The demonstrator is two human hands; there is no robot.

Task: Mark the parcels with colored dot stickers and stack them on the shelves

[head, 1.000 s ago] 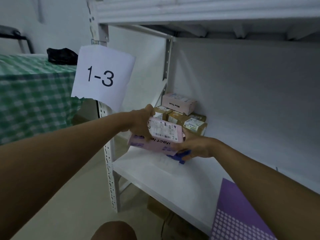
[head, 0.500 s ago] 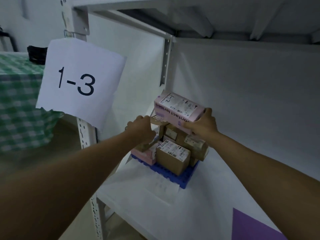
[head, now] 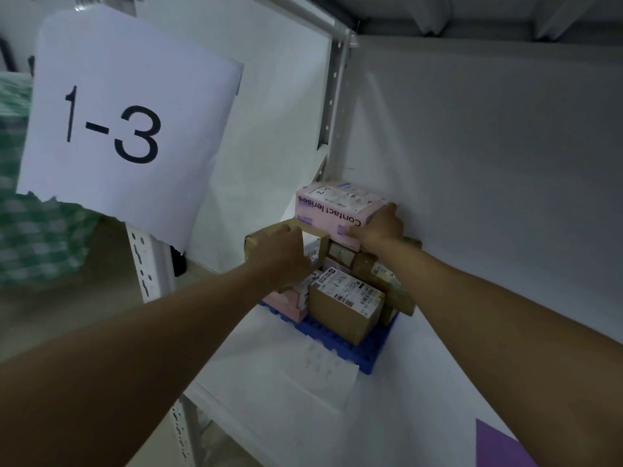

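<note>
Pink contact-lens box [head: 338, 210] tops the parcel stack on the shelf [head: 286, 392], long axis running from my left hand's side back toward the rear wall, label up. My right hand [head: 381, 227] grasps its near right end, arm stretched forward. My left hand [head: 281, 256] grips a brown box [head: 286, 230] just below-left, fingers curled over it. Since half a second ago, both hands have barely shifted; the view has closed in. Blue pallet [head: 350, 345] under the stack.
</note>
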